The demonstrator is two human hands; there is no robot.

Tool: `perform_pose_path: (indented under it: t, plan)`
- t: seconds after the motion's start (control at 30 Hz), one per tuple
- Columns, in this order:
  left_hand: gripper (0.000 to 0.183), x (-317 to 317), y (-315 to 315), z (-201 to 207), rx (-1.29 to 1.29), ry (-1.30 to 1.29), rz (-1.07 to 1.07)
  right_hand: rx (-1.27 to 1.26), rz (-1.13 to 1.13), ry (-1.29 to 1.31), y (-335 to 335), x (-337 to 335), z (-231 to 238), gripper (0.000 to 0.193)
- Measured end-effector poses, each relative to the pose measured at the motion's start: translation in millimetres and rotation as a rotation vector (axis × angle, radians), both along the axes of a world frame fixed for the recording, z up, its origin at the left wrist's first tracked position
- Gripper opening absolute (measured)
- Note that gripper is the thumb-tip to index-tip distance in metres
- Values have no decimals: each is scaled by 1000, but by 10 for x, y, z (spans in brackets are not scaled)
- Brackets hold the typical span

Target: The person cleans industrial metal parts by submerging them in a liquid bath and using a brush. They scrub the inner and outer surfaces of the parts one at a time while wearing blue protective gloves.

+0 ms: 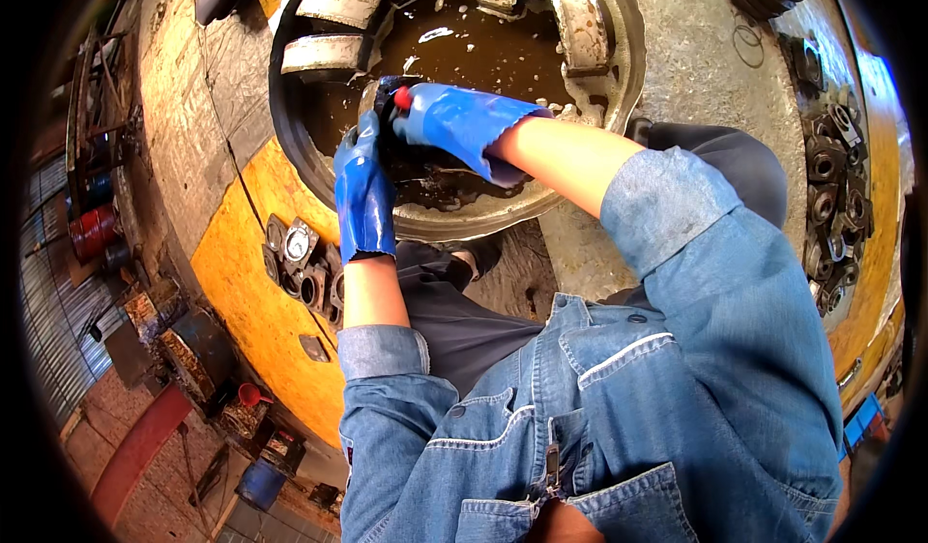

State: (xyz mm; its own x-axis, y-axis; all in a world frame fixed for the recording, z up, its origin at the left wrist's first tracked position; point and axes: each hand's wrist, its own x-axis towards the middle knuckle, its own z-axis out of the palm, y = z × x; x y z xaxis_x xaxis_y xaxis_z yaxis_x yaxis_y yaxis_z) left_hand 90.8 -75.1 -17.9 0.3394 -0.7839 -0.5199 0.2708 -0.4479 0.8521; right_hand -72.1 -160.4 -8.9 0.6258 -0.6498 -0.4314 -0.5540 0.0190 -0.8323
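From the head view, you look partway through: one curved metal piece [368, 97] is at your hands, over the brown liquid [483, 55] in the round basin [464, 224]. Pale-faced pieces [326, 52] line the far rim; which are finished, I can't tell. Your left hand [362, 166] meets its near side, finger closure unclear; your right hand's [430, 116] fingers curl round a red-ended tool [402, 97]. The piece looks dull, grey-brown, mostly hidden.

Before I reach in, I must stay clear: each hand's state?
Left hand: at a metal piece; grip cannot be told.
Right hand: closed on a red object, mostly hidden.
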Motion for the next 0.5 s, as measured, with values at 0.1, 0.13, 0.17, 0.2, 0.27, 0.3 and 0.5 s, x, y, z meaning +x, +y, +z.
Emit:
perform_pose_path:
  t: [0.1, 0.13, 0.17, 0.2, 0.27, 0.3, 0.5]
  plan:
    - [53, 77, -10, -51, 57, -61, 4, -427, 430, 233, 36, 190, -24, 19]
    - [53, 111, 12, -68, 24, -73, -22, -498, 670, 407, -1, 328, 3, 20]
    - [52, 142, 48, -87, -7, -83, -43, -726, 863, 426, 24, 336, -16, 20]
    - [52, 96, 31, -34, 5, -85, -45, -953, 1043, 448, 37, 253, -57, 21]
    - [51, -44, -57, 61, 23, -82, -69, -1497, 855, -20, -85, 28, -702, 27]
    - [51, 7, -30, 26, 32, -94, -71, -1450, 756, -210, -86, 51, -666, 28]
    - [49, 157, 27, -142, 63, -141, -25, -851, 759, 57, -120, 162, -211, 28]
